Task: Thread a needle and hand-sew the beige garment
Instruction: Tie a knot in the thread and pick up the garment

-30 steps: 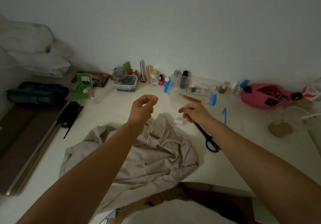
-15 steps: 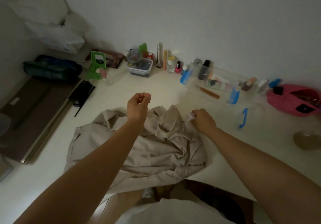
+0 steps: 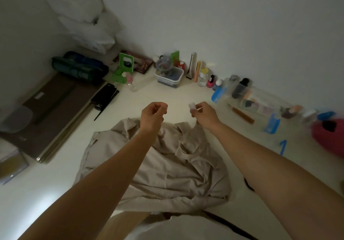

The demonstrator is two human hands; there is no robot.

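Beige garment (image 3: 167, 167) crumpled on white table (image 3: 55, 184) against white wall (image 3: 223, 25); left hand (image 3: 153, 113) curled closed, right hand (image 3: 205, 112) pinches white spool (image 3: 191, 106).

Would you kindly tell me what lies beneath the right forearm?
The garment edge on the table, and a black loop peeking out; the rest of it is hidden by the arm.

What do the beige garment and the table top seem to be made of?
Beige garment: matt woven cloth, perhaps cotton; it lies in soft creases and folds. Table top: smooth, hard, cream surface, perhaps laminate or painted wood; a faint sheen shows on it.
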